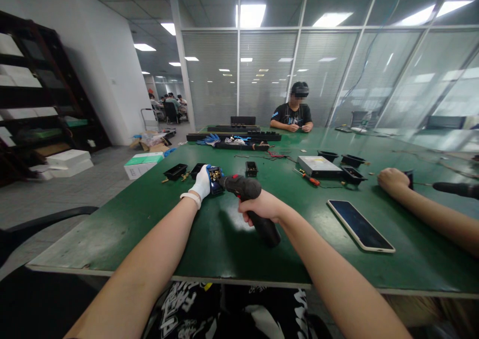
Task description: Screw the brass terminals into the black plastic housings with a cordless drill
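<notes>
My left hand [202,182], in a white and blue glove, is closed around a small dark block with brass-coloured terminals [215,175], held up off the green table. Bare, my right hand [262,205] grips a black and red cordless drill [245,185] by its handle. The drill's nose points left and meets or nearly meets the block; its bit tip is too small to make out. Black trays [175,172] lie just left of and behind my left hand. Another small black tray with metal parts in it [251,168] stands behind the drill.
A phone [361,225] lies right of my right arm. Beyond it are a screwdriver [309,178], a silver metal box [319,166] and several black trays [353,174]. A co-worker's hand [393,180] reaches in from the right, near another drill [454,189]. Another person [294,112] sits across the table.
</notes>
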Demonstrator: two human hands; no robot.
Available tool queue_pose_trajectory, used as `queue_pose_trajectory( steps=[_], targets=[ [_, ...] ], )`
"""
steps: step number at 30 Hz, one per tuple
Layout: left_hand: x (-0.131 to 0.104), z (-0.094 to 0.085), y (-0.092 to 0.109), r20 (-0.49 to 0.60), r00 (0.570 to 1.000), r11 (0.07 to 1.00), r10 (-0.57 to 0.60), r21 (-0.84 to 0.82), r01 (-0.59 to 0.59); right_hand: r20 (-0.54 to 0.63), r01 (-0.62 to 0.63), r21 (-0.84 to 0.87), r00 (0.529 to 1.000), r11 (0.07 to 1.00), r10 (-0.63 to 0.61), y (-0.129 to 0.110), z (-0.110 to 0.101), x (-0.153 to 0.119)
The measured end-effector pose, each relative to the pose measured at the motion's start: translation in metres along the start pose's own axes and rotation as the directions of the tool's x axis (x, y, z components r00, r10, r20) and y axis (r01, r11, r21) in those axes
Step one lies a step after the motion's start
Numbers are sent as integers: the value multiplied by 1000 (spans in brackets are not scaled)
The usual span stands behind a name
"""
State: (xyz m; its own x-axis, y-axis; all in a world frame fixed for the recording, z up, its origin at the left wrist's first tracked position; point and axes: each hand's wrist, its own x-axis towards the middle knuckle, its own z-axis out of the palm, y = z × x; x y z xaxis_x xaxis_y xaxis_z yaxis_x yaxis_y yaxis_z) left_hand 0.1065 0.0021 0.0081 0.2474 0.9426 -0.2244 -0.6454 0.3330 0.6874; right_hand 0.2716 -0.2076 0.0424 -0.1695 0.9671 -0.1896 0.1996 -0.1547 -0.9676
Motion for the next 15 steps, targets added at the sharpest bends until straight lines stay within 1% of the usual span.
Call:
queue_pose_trajectory(
  steps=[4,8,15],
  targets=[
    [0,1,0,-25,1000,1000,-4,10,4,-4,-13,3,1000,1000,13,0,0,0],
    [1,0,-1,-35,999,1000,5,13,-4,0,2,8,1000,1000,-2,2,-1,1],
    [-1,1,-1,-26,1000,1000,2,12,-1,3,-3,11,1000,1000,3,2,-1,2]
  ],
)
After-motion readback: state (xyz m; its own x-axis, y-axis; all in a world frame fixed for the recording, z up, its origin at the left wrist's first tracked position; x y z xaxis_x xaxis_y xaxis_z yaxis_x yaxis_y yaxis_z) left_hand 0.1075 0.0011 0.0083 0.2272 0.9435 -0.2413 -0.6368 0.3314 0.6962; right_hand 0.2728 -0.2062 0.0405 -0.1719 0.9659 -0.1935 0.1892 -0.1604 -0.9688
